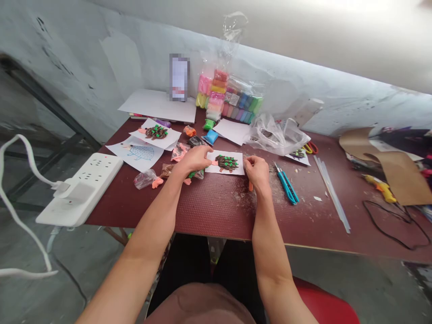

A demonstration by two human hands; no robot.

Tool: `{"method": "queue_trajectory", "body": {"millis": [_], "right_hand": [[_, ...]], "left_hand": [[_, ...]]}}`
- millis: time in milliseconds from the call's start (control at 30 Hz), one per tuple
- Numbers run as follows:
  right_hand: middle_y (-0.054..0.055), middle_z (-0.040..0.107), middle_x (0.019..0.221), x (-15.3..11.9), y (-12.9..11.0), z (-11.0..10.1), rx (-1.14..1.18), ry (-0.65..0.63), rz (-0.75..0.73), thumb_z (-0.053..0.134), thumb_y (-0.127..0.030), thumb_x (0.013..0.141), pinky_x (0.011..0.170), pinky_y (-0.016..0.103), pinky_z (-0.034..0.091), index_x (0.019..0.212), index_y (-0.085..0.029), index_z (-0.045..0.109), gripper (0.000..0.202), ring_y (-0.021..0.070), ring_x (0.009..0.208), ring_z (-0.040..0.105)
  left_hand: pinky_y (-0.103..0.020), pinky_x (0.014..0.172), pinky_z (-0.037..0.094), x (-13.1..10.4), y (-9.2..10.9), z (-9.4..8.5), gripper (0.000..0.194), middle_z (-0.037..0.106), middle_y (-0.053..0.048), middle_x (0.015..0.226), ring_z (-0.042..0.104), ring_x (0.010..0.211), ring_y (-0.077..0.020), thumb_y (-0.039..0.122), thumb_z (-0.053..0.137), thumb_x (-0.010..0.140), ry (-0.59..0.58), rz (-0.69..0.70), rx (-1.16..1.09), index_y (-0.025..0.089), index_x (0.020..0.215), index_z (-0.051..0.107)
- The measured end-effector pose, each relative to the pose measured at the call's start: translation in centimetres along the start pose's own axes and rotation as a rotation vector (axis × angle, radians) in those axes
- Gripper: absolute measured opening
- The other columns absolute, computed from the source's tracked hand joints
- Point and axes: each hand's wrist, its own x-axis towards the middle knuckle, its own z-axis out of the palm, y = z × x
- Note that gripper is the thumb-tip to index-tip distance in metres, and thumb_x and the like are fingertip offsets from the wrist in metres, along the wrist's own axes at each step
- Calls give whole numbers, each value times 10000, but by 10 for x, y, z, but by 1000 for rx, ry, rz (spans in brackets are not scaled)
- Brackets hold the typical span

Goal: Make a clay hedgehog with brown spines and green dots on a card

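The dark red table (216, 211) runs up to a pale wall at the back, and its near edge crosses just in front of the person's lap. The barest stretch lies between the two forearms and toward that near edge, dusted with crumbs. A white power strip (81, 189) sits on the left corner, partly over the edge. To the right lie a blue cutter (286, 184), a clear plastic strip (332, 193), a black cord (394, 225) and a sheet of brown cardboard (384, 166). A bag of coloured clay packs (229, 99) and a crumpled plastic bag (276, 135) stand near the wall, so the back of the table is crowded.

The paper card (225, 163) lies flat in the middle of the table, between the two hands. It is white and carries a brown clay hedgehog with green dots on its back and a pinkish snout at the left. A similar card (155, 133) lies farther back on the left, beside a sheet with a blue outline drawing (137, 153).

The left hand (194, 158) rests on the card's left edge, fingers together and pressing it down, over small clay wrappers (178, 153). The right hand (257, 173) is just beside the card's right edge, fingers pinched on a small orange piece (250, 185) that points down at the table.
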Motion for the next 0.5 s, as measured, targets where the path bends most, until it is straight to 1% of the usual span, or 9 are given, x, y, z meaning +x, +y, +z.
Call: {"method": "queue_trajectory", "body": {"millis": [133, 200, 267, 367, 500], "right_hand": [[111, 821, 1061, -1, 0, 0, -31, -17, 19, 553, -247, 939, 864, 323, 507, 1029, -195, 828, 294, 254, 965, 735], [112, 815, 1079, 0, 0, 2, -54, -18, 30, 555, -246, 945, 871, 320, 505, 1045, -195, 824, 291, 253, 985, 728], [121, 804, 1101, 1, 1, 4, -88, -14, 30, 557, -246, 948, 885, 321, 502, 1047, -191, 821, 288, 255, 1011, 718], [134, 787, 1110, 6, 4, 10, -134, -18, 13, 554, -241, 950, 912, 321, 497, 1043, -180, 818, 287, 254, 1041, 701], [144, 774, 1061, 18, 7, 17, -154, -17, -20, 557, -240, 937, 928, 341, 498, 1014, -168, 811, 275, 257, 1012, 686]], "left_hand": [[-338, 873, 526, -3, 1, -7, 397, 802, -135, 1038, 736, 982, -286, 145, 597, 824, 58, -104, 84, 142, 1160, 809], [-342, 893, 530, -4, 2, -7, 328, 810, -133, 1059, 741, 1025, -300, 151, 600, 833, 78, -138, 118, 171, 1068, 829], [-341, 901, 537, -5, 2, -6, 303, 811, -128, 1091, 740, 1063, -306, 166, 603, 851, 88, -155, 139, 188, 1056, 824], [-352, 916, 544, -4, 1, -2, 287, 805, -131, 1130, 727, 1123, -318, 195, 605, 878, 110, -182, 177, 200, 1087, 801], [-349, 898, 537, -4, -2, 1, 253, 802, -125, 1108, 729, 1114, -311, 202, 600, 896, 124, -192, 185, 203, 1088, 764]]}}
